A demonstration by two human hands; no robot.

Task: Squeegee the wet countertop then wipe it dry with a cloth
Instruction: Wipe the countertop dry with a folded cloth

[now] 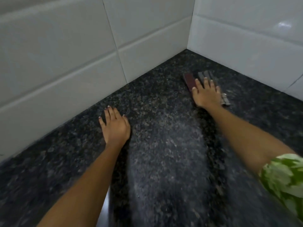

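A dark speckled granite countertop [164, 153] fills the view and runs into a tiled corner. My right hand [205, 94] lies flat with straight fingers on a folded cloth [190, 80], dark red at its left edge and grey striped on the right, near the far corner. Part of the cloth sticks out past my wrist at the right. My left hand [114, 126] rests flat on the bare counter near the left wall, fingers spread, holding nothing. No squeegee is in view.
White wall tiles [65, 54] bound the counter on the left, and more white tiles [246, 46] bound it at the back right, meeting in a corner. A green patterned sleeve [285, 177] shows at the lower right.
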